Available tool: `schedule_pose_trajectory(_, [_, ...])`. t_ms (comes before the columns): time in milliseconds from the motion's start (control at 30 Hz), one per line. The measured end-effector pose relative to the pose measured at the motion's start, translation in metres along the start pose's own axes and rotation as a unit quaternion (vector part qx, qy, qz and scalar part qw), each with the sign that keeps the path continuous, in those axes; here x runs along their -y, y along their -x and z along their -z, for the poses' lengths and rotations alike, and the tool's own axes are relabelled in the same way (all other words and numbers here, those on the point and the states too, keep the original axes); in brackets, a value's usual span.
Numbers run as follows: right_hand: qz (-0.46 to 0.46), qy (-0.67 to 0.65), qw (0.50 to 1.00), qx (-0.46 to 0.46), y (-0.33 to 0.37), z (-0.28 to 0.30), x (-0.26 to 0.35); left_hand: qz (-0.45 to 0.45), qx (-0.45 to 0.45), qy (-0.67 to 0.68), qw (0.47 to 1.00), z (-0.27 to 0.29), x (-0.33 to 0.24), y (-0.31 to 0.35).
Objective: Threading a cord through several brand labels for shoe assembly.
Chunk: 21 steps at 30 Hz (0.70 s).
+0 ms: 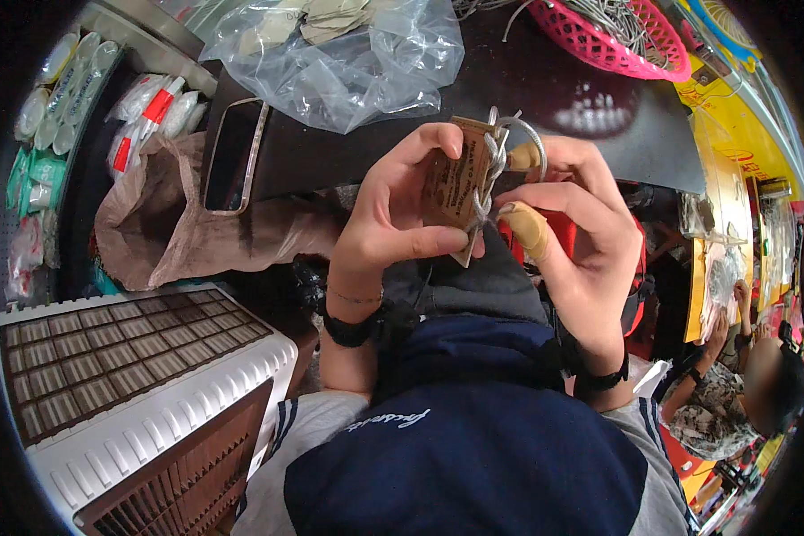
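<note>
My left hand is closed around a brown cardboard tag with dark print, thumb along its lower edge and fingers behind it. A grey cord runs twisted or knotted along the tag's right edge, and its free loop arches up toward my right hand. The fingers of that hand are curled in a pinch at the cord, with tan wrapping on the thumb and on a fingertip. Exactly how the cord passes through the tag is hidden by my fingers.
A clear plastic bag with more tags lies on the dark table. At the far right stands a pink basket of grey cords. A phone rests at the left, above a white air cooler. Another person works at right.
</note>
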State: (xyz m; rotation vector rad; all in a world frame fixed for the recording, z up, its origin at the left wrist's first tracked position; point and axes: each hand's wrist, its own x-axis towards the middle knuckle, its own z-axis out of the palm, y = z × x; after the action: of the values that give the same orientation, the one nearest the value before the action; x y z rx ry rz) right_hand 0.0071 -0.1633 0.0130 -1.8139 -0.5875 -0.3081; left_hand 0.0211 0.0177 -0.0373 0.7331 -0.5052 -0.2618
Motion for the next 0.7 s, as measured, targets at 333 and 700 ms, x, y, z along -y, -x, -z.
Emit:
schedule_pose_trajectory(333, [0.044, 0.104, 0.989, -0.095, -0.001, 0.001, -0.006, 0.046, -0.042, -0.139, 0.988, -0.021, -0.007, 0.001])
schedule_pose_trajectory(700, [0.112, 0.22, 0.965, -0.088, -0.006, 0.009, -0.006, -0.065, -0.041, -0.487, 0.87, -0.037, -0.007, -0.004])
